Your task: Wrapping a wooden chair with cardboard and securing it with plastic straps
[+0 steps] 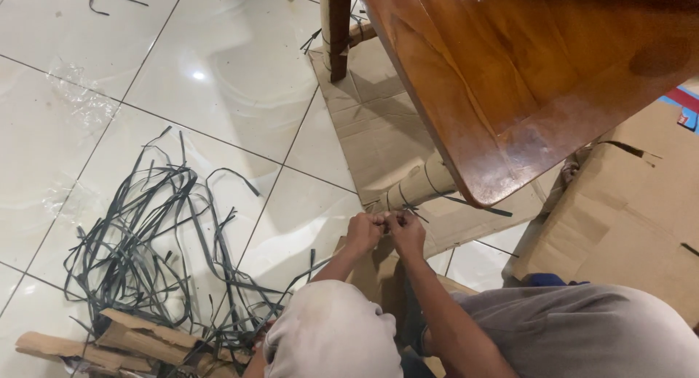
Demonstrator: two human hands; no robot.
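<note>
My left hand [362, 232] and my right hand [406, 232] meet side by side at the foot of a table leg wrapped in brown cardboard [416, 188]. Both pinch a thin dark plastic strap [466, 203] that is tied around that wrapping, with loose ends sticking out to the right. The fingertips are pressed together at the knot, so the exact grip is partly hidden. The polished wooden table top [524, 80] hangs over the leg.
A tangled heap of dark straps [145, 240] lies on the white tiled floor at the left, with torn cardboard pieces [109, 341] beside it. Flat cardboard [371, 123] lies under the table, a large cardboard sheet [641, 211] at the right. Another table leg [336, 29] stands behind.
</note>
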